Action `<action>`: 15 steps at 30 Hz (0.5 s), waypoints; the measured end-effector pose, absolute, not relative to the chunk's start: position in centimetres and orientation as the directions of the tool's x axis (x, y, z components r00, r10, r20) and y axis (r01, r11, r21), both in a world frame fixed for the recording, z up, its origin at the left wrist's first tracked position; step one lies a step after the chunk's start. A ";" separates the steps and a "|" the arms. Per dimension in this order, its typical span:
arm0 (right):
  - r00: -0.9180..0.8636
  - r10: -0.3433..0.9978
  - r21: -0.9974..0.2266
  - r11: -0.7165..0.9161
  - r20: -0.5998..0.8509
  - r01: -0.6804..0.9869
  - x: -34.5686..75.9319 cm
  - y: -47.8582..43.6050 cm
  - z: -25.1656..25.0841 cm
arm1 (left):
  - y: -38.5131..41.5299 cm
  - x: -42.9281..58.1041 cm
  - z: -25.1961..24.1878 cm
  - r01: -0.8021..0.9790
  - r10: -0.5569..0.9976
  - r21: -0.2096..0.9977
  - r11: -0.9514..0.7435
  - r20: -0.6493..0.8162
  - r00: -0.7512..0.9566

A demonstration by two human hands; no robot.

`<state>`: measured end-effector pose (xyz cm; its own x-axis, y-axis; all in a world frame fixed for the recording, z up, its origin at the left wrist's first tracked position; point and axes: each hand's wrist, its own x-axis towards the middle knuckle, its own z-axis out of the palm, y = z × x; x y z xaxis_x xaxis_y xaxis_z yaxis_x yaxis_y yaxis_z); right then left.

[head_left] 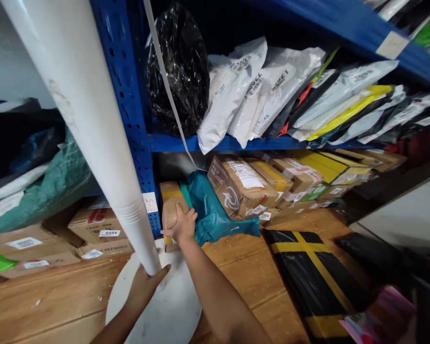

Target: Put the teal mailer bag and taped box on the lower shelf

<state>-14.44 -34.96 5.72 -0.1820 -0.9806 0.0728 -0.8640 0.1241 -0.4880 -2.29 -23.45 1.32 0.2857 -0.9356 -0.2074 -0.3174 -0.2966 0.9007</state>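
Low under the bottom blue shelf, my right hand [182,223] is spread over the front of a small cardboard box [170,198] with yellow tape, gripping it by its sides. A teal plastic parcel [209,210] slumps against the box's right side. My left hand [146,284] is wrapped round the lower end of a thick white pole [125,200], thumb across the front; its other fingers are mostly hidden. The pole stands on a round white base [161,315] on the floor.
Cardboard boxes [240,186] line the floor to the right, others [96,224] to the left. White bagged parcels [232,91] and a black-wrapped bundle [177,71] sit on the blue shelf [222,143]. A flat black package [308,267] with yellow tape lies on the wooden floor. A white strap [168,86] hangs down.
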 end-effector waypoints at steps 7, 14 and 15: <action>-0.206 -0.977 -0.477 0.157 0.051 -0.865 -14.2 -34.1 5.0 | -23.0 -3.5 1.7 -0.188 -0.941 0.928 -0.321 -0.290 0.173; -0.172 -0.975 -0.533 0.071 0.142 -0.843 -14.1 -35.0 2.9 | -20.0 -2.7 0.5 -0.251 -0.953 0.922 -0.296 -0.266 0.144; -0.174 -0.975 -0.534 0.076 0.136 -0.842 -14.1 -35.1 2.5 | -19.8 -2.5 0.2 -0.280 -0.956 0.915 -0.289 -0.263 0.128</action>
<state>-14.06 -35.10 2.48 -0.1742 -0.9752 0.1364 -0.8421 0.0758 -0.5339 -2.50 -19.83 0.16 0.1283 -0.9564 -0.2625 -0.2802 -0.2889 0.9154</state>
